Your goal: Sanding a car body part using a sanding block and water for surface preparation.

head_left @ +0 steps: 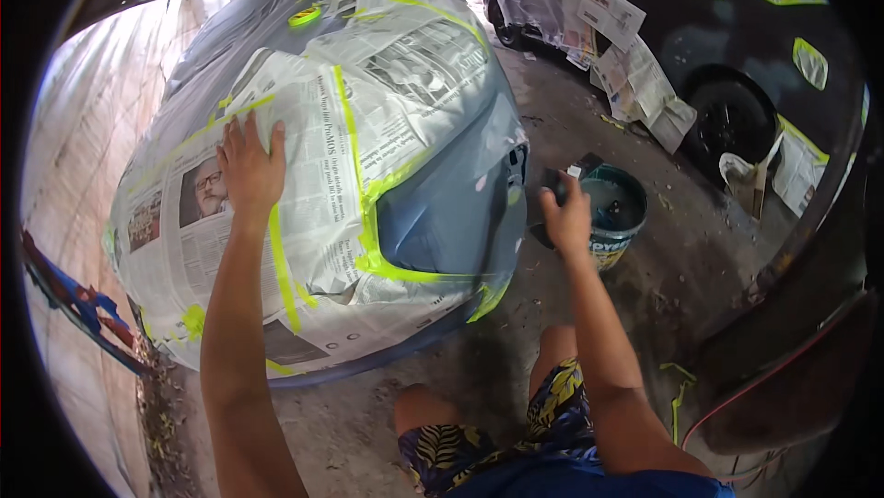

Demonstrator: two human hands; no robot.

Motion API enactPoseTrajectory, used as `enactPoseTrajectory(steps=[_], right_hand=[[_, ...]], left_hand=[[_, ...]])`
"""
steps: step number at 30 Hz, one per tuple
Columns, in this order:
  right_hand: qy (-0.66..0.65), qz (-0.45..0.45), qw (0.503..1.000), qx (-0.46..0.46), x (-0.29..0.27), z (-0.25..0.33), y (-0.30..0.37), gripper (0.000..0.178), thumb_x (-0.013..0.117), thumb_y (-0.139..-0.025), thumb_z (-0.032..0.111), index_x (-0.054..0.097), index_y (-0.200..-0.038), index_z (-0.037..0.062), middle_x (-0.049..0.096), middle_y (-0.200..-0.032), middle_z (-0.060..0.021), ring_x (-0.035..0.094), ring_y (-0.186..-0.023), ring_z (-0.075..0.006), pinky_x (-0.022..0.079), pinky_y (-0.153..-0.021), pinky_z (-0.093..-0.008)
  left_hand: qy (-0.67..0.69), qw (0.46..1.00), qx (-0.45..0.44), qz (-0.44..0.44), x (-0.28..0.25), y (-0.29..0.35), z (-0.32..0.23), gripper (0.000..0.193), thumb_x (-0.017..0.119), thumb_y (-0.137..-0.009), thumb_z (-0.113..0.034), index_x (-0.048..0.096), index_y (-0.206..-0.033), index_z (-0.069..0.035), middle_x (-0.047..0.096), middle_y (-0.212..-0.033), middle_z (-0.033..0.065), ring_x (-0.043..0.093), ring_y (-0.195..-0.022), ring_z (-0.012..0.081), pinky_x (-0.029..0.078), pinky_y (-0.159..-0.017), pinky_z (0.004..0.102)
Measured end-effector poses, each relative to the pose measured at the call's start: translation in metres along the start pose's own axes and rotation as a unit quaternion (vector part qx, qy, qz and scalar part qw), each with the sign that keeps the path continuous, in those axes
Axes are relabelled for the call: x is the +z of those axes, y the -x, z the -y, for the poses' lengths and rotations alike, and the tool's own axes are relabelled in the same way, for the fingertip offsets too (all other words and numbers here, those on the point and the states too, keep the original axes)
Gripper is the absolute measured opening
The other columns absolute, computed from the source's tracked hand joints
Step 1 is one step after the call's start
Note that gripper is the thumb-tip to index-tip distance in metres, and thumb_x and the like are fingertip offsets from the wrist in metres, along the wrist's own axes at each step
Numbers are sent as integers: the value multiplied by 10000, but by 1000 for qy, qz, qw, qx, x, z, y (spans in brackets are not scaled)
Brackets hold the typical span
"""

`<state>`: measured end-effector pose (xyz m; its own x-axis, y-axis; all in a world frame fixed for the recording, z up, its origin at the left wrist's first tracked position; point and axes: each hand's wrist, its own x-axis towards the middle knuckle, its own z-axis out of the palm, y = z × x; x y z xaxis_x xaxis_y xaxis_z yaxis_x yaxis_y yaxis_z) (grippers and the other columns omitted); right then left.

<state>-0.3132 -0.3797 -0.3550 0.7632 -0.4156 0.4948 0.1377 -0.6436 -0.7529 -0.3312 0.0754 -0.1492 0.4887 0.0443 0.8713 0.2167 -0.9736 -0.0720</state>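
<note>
My left hand (250,167) lies flat, fingers spread, on newspaper sheets (308,162) that cover the front of a car. Bright yellow-green masking tape (348,125) holds the sheets down and frames a bare blue-grey body panel (451,208). To the right of that panel, my right hand (569,220) is closed around a small black block-like object (554,187); its exact kind is hard to make out. Just beyond this hand stands a bucket (610,248) of dark liquid, and the hand overlaps its near left side in view.
A roll of yellow-green tape (304,17) rests on the covered car. At right stands a dark car (746,47), partly masked with newspaper. A red hose (764,376) and tape scraps (680,392) lie on the concrete floor. A pale sheet wall (83,157) runs along the left.
</note>
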Motion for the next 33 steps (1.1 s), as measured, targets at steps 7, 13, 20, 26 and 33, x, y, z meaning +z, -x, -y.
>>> enactPoseTrajectory(steps=[7, 13, 20, 26, 33], right_hand=[[-367, 26, 861, 351, -76, -170, -20, 476, 581, -945, 305, 542, -1372, 100, 645, -1071, -67, 645, -856, -238, 544, -756, -375], [-501, 101, 778, 366, -93, -271, -76, 435, 515, -995, 386, 578, -1265, 52, 661, -1064, -146, 677, -873, -233, 576, -770, -391], [-226, 98, 932, 266, -26, -321, -188, 497, 615, -927, 383, 575, -1257, 15, 678, -1022, -129, 668, -914, -252, 558, -833, -398], [77, 105, 991, 12, 37, -317, -268, 604, 772, -828, 296, 526, -1325, 57, 616, -1266, -232, 589, -1178, -404, 485, -990, -456], [280, 190, 940, -35, 95, -297, -307, 556, 765, -840, 395, 578, -1322, 192, 591, -1337, -113, 559, -1233, -374, 476, -996, -512]], left_hand=[[-30, 998, 4, 49, 11, -4, 3, 655, 444, -1038, -522, 422, -1522, -81, 394, -1557, 239, 361, -1454, 376, 232, -1212, 487], [10, 998, 40, 51, 17, -9, 9, 595, 470, -1058, -431, 462, -1474, -5, 448, -1503, 272, 404, -1413, 415, 284, -1191, 454], [121, 989, 10, 83, 17, -10, 11, 543, 458, -1082, -359, 451, -1480, 11, 450, -1523, 210, 397, -1436, 322, 270, -1199, 398], [124, 987, -9, 101, 16, -11, 7, 531, 425, -1094, -345, 423, -1502, -5, 434, -1540, 186, 382, -1444, 309, 260, -1205, 390], [87, 988, 4, 125, 5, -11, -4, 517, 383, -1100, -335, 430, -1494, -3, 442, -1525, 193, 378, -1442, 320, 250, -1207, 388]])
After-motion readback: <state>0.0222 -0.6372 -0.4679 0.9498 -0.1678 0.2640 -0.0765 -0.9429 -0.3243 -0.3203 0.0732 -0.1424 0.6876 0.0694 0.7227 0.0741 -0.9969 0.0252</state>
